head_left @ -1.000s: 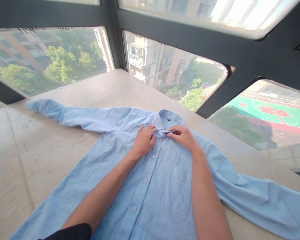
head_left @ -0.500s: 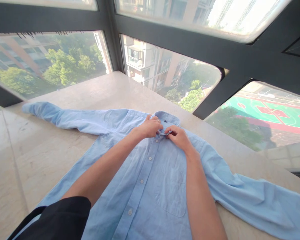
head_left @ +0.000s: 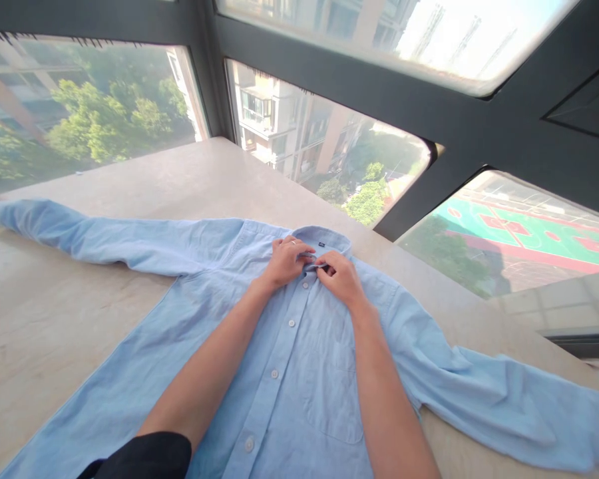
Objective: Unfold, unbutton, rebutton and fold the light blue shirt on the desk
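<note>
A light blue button-up shirt (head_left: 329, 359) lies face up with both sleeves spread and a chest pocket on its right side. White buttons run down its front placket (head_left: 283, 349), fastened below the neck. At the collar (head_left: 324, 236), my left hand (head_left: 287, 259) pinches the left side of the neck opening. Opposite it, my right hand (head_left: 340, 276) grips the other collar edge between thumb and fingers. The two hands nearly meet at the neck; my fingers partly hide the top button area. A ring shows on my left hand.
The shirt rests on a pale stone-like ledge (head_left: 180, 176). Dark window frames (head_left: 329, 73) rise along its far sides and meet at a corner. Trees, buildings and a sports court show through the glass.
The camera view has turned slightly, so the shirt and hands appear shifted left. Both hands stay at the collar, their fingers a little closer together around the neck opening.
</note>
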The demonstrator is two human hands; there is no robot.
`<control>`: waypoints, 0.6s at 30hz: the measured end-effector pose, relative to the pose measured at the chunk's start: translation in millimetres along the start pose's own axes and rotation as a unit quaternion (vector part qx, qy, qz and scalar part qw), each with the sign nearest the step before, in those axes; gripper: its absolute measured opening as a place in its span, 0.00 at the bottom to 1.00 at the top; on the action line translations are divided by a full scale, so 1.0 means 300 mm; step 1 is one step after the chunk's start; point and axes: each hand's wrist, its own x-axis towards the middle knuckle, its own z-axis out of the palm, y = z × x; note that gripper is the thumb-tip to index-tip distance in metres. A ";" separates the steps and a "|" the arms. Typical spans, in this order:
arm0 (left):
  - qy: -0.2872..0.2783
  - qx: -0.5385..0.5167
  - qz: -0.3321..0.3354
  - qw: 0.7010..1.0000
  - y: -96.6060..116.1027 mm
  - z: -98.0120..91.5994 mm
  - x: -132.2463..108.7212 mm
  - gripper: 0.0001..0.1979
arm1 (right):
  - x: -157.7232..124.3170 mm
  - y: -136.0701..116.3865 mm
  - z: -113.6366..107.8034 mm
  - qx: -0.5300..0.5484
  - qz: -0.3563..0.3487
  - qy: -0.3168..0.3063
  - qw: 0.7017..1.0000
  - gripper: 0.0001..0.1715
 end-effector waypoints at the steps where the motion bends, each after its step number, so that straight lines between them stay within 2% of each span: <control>1: 0.000 -0.006 0.001 1.000 -0.001 0.001 0.001 0.10 | -0.001 -0.005 0.005 -0.017 0.000 0.006 1.000 0.10; 8: -0.005 -0.046 0.015 0.999 -0.015 0.000 0.017 0.10 | -0.010 -0.021 0.036 -0.083 0.000 0.043 0.996 0.09; 18: -0.030 -0.112 -0.005 0.993 0.000 -0.033 0.021 0.09 | -0.018 -0.030 0.039 -0.068 -0.055 0.099 0.991 0.06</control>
